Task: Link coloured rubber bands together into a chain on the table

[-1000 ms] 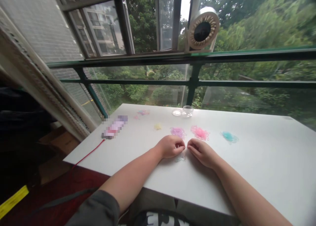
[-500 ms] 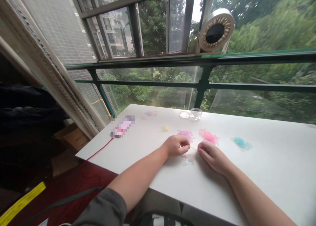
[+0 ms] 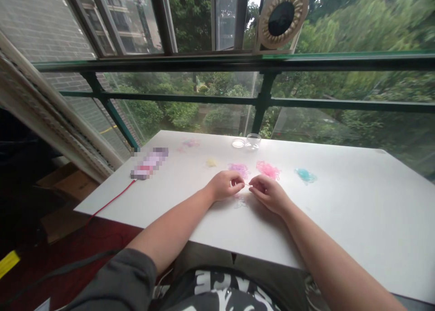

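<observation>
Over the middle of the white table, my left hand (image 3: 227, 185) and my right hand (image 3: 269, 192) face each other with fingertips pinched. A thin, pale rubber band (image 3: 248, 184) spans the small gap between them, gripped at both ends. Beneath the hands lies a small pile of clear rubber bands (image 3: 240, 202). Just beyond my left hand is a purple pile of rubber bands (image 3: 239, 169), partly covered by the fingers. A pink pile of rubber bands (image 3: 268, 169) sits behind my right hand.
On the white table (image 3: 356, 220) are a teal pile (image 3: 306, 175), a yellow pile (image 3: 211, 163) and a mixed pastel pile (image 3: 190, 143). A clear round container (image 3: 253, 141) stands beside its lid (image 3: 238, 143). At left lies a blurred phone-like object (image 3: 149, 163) with a red cable (image 3: 110, 203).
My hands have drawn closer together, and the band between them looks shorter and straighter. The head view has tilted down and shifted right. The piles lie as before.
</observation>
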`<state>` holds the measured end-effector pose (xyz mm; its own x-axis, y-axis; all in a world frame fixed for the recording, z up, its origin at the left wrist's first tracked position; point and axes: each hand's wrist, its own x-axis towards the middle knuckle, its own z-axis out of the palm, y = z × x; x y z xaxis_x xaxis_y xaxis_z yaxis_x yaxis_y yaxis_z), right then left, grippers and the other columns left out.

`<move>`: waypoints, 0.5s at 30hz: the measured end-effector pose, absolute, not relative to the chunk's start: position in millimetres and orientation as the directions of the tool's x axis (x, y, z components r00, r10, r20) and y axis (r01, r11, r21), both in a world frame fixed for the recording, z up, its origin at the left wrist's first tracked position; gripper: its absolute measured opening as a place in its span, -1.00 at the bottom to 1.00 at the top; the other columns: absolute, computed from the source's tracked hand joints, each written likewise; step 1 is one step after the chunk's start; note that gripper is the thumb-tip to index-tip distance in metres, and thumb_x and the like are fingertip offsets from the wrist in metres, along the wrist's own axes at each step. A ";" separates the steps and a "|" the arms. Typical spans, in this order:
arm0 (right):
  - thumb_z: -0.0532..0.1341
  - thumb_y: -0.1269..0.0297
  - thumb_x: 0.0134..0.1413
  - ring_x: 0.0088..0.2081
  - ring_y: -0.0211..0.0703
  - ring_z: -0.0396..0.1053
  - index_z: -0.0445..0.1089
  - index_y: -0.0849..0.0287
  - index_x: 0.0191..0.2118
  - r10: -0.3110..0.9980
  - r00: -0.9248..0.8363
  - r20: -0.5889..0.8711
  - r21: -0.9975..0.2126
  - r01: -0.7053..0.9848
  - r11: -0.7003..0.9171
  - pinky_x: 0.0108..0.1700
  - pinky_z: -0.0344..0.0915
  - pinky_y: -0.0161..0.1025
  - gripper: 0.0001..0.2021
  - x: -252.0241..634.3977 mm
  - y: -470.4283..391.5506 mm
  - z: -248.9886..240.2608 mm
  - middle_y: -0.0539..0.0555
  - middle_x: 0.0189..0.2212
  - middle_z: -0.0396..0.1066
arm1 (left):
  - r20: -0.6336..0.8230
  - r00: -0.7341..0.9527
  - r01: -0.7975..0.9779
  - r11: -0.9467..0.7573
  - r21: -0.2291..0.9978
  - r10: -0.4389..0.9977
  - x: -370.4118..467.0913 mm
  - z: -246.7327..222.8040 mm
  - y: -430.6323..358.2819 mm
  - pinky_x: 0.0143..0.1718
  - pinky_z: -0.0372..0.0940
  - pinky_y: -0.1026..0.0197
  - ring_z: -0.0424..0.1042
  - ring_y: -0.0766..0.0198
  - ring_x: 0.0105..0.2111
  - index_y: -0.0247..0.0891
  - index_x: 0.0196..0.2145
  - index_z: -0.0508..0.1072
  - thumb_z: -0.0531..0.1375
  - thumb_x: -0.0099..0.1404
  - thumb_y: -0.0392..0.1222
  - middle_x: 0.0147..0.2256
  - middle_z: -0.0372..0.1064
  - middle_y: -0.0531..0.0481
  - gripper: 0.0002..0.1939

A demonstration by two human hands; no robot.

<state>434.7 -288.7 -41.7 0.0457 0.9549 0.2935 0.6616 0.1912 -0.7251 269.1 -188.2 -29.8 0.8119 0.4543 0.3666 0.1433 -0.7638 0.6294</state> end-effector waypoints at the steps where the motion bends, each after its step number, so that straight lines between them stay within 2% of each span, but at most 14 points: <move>1: 0.13 0.29 -0.04 -0.61 -0.34 0.02 0.29 0.19 -0.36 0.952 0.048 0.301 -0.724 0.661 0.196 -0.57 0.01 -0.37 -0.90 434.4 -288.9 -41.0 -0.10 -0.68 0.06 | 0.363 0.810 0.153 -0.764 0.627 0.460 269.0 -29.9 -188.4 -0.41 0.20 0.34 0.27 0.40 -0.50 -0.30 -0.44 0.43 0.11 0.11 -0.23 -0.48 0.39 0.03 -0.87; 8: 0.12 0.34 -0.04 -0.58 -0.34 0.04 0.31 0.19 -0.46 0.939 0.026 0.344 -0.691 0.683 0.235 -0.52 0.03 -0.37 -0.93 432.6 -290.2 -35.9 -0.08 -0.66 0.07 | 0.356 0.820 0.152 -0.770 0.619 0.449 268.9 -30.5 -189.8 -0.41 0.19 0.34 0.28 0.40 -0.50 -0.30 -0.46 0.43 0.11 0.11 -0.22 -0.49 0.40 0.04 -0.87; 15: 0.12 0.34 -0.03 -0.55 -0.32 0.06 0.33 0.19 -0.45 0.936 0.015 0.353 -0.687 0.683 0.248 -0.49 0.05 -0.36 -0.92 432.1 -290.2 -34.8 -0.06 -0.64 0.10 | 0.378 0.815 0.129 -0.773 0.621 0.439 268.5 -30.1 -190.8 -0.40 0.21 0.33 0.29 0.40 -0.49 -0.28 -0.36 0.45 0.16 0.08 -0.19 -0.45 0.40 0.02 -0.83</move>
